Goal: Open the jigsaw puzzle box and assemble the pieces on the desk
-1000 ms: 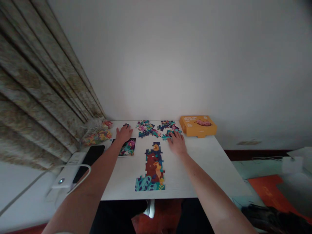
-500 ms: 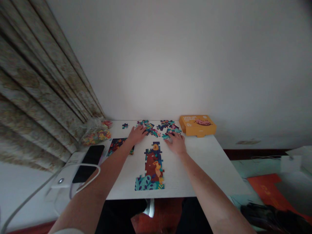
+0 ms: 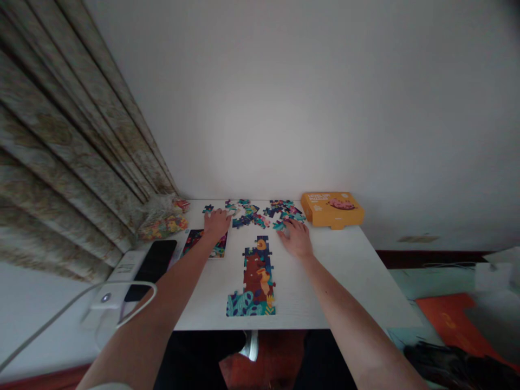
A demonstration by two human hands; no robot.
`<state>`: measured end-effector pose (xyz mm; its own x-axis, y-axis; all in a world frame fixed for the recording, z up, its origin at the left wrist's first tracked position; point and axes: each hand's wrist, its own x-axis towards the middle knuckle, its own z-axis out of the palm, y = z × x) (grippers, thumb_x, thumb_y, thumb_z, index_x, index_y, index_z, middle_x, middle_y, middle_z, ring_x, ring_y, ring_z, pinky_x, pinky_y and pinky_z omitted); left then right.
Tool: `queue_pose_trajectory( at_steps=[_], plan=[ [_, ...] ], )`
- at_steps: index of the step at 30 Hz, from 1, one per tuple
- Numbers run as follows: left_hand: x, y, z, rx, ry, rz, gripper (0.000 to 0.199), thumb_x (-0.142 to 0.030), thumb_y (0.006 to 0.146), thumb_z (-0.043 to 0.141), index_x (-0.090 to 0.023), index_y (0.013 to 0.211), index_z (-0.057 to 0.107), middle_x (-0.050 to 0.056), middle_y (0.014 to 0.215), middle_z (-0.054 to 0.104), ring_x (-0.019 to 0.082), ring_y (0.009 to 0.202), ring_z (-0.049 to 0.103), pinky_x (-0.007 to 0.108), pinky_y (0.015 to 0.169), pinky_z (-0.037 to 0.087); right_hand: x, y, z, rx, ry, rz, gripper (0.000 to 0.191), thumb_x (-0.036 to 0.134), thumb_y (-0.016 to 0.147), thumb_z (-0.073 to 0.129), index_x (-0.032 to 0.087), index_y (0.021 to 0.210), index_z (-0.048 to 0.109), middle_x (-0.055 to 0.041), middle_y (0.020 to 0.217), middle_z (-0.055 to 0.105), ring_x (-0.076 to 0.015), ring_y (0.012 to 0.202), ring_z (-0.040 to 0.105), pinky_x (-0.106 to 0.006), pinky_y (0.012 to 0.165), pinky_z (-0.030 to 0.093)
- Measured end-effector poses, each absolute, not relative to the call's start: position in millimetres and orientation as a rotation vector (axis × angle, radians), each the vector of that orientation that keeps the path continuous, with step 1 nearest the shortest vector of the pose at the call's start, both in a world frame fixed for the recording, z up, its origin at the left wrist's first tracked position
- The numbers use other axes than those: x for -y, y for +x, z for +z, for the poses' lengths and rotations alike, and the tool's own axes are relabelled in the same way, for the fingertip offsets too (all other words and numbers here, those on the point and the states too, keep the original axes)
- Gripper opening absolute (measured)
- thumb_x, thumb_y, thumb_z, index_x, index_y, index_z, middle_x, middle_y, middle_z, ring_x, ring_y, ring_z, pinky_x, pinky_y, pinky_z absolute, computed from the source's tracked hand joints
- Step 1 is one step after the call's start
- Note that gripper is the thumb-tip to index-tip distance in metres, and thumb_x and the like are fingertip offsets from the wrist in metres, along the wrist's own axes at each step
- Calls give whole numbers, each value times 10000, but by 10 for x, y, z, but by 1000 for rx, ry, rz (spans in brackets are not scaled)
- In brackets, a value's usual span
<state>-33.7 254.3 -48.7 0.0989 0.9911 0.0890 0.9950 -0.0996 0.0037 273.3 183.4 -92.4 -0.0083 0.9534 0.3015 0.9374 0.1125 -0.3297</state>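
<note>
My left hand [image 3: 216,225] lies palm down above a puzzle picture card [image 3: 205,243], its fingertips close to a lone jigsaw piece [image 3: 208,208]. My right hand [image 3: 296,240] has its fingertips at a teal piece [image 3: 279,226], at the near edge of a loose pile of jigsaw pieces [image 3: 286,212]. A second loose pile [image 3: 246,214] lies between my hands. Below them, a joined puzzle section [image 3: 257,279] lies flat in a long strip on the white table [image 3: 337,276].
An orange puzzle box [image 3: 332,209] stands at the table's back right. A plastic bag of colourful items [image 3: 161,223] sits against a patterned curtain [image 3: 69,135]. A black phone [image 3: 152,269] and a white device with a cable [image 3: 109,292] lie at the left edge.
My left hand moved right towards the middle pile, then back left over the card. The loose pieces look slightly shifted. My right hand stays nearly still.
</note>
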Motion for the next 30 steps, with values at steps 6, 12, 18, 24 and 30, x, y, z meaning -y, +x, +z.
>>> queue_pose_trajectory(
  at_steps=[6, 12, 18, 24, 30],
  plan=[
    [-2630, -201, -485, 2024, -2390, -151, 373, -327, 1011, 446, -214, 1307, 643, 148, 1352, 670, 326, 1265, 594, 534, 1143, 328, -1825, 2737, -913, 1958, -1823, 41, 438, 483, 993, 556, 219, 1326, 661, -128, 1429, 616, -303, 1324, 523, -485, 1148, 321],
    [-2789, -64, -483, 2276, -2226, -222, 348, -362, 978, 531, -159, 1243, 631, 193, 1259, 693, 355, 1231, 612, 506, 1079, 386, -1830, 2743, -919, 1960, -1828, 60, 464, 498, 985, 566, 213, 1342, 646, -131, 1437, 609, -299, 1332, 514, -478, 1145, 324],
    [-2961, -39, -439, 2604, -2110, -276, 425, -344, 860, 723, -195, 1229, 577, 188, 1249, 694, 375, 1242, 610, 505, 1035, 415, -1825, 2728, -877, 1954, -1844, 77, 459, 501, 982, 569, 215, 1333, 648, -133, 1428, 615, -301, 1319, 523, -478, 1150, 315],
    [-3026, -111, -449, 2584, -2243, -517, 469, -165, 724, 798, -203, 1137, 579, 146, 1203, 692, 313, 1149, 650, 410, 976, 465, -1816, 2729, -875, 1950, -1842, 65, 476, 519, 977, 564, 215, 1333, 647, -136, 1426, 614, -309, 1311, 522, -484, 1144, 319],
    [-2917, -94, -490, 2407, -2284, -1147, 341, -55, 752, 657, -196, 1061, 627, 71, 1068, 696, 217, 999, 665, 328, 911, 502, -1834, 2753, -937, 1957, -1819, 35, 480, 521, 971, 570, 208, 1327, 647, -132, 1413, 621, -306, 1306, 523, -483, 1140, 324]
  ],
)
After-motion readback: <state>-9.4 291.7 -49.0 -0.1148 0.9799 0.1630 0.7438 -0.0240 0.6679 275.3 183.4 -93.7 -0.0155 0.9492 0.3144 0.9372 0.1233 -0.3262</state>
